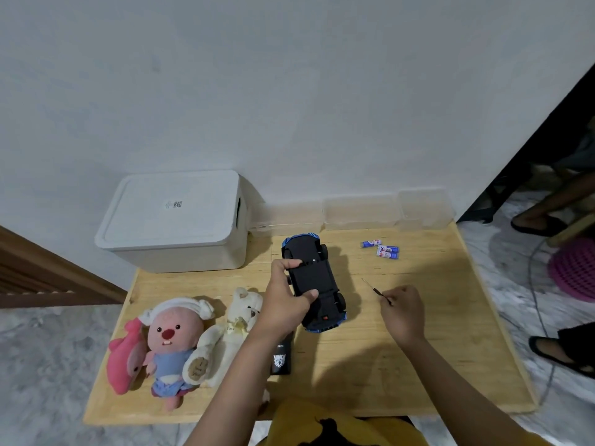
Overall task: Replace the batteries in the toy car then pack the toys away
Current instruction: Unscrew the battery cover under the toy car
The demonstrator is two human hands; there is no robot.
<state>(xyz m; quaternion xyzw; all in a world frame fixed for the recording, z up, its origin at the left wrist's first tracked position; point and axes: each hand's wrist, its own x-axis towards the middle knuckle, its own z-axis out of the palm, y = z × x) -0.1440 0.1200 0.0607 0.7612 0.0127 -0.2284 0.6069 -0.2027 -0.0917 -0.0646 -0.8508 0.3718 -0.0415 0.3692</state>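
Observation:
A blue toy car (317,275) lies upside down on the wooden table (418,349), black underside up. My left hand (286,294) grips its left side, thumb across the chassis. My right hand (402,309) pinches a thin small screwdriver (373,288), whose tip points up-left toward the car without touching it. Three blue batteries (383,249) lie at the back right of the table. A pink plush (127,355), a beaver-like plush (174,342) and a cream teddy bear (231,329) lie at the front left.
A white lidded storage box (174,220) stands at the back left. Clear plastic containers (360,210) line the wall behind the car. A black remote (282,355) lies beside the teddy, partly under my left forearm. People's feet (537,225) show at right.

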